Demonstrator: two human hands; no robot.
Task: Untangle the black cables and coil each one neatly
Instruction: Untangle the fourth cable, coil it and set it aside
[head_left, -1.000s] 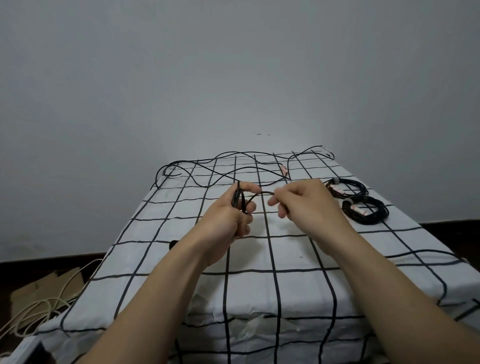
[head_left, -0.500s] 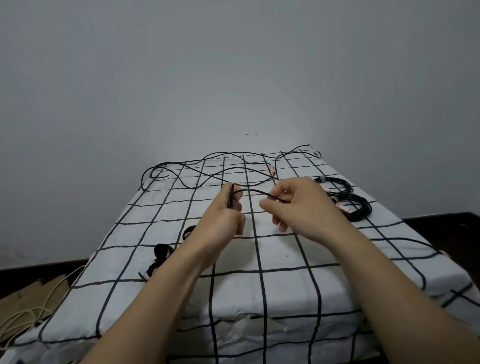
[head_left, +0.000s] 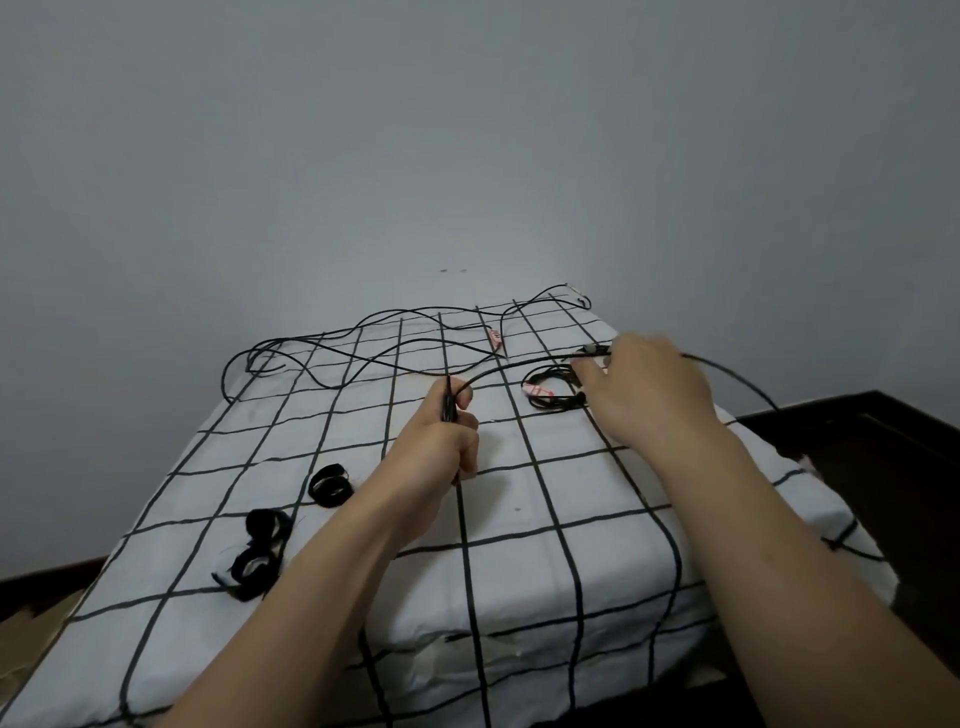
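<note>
The cloth-covered bench (head_left: 597, 493) carried the work; loose black cables (head_left: 363, 332) sprawled across its far end, not yet coiled; the right hand (head_left: 649, 395) pinched the stretched cable (head_left: 519, 366) out to the right, probably to measure a loop; the left hand (head_left: 441, 441), its grip closed round the gathered turns, anchored them; a finished coil (head_left: 550, 395) lay beside the right hand, clear of the tangle. Half a second before, the hands nearly touched; the right had since drawn away.
</note>
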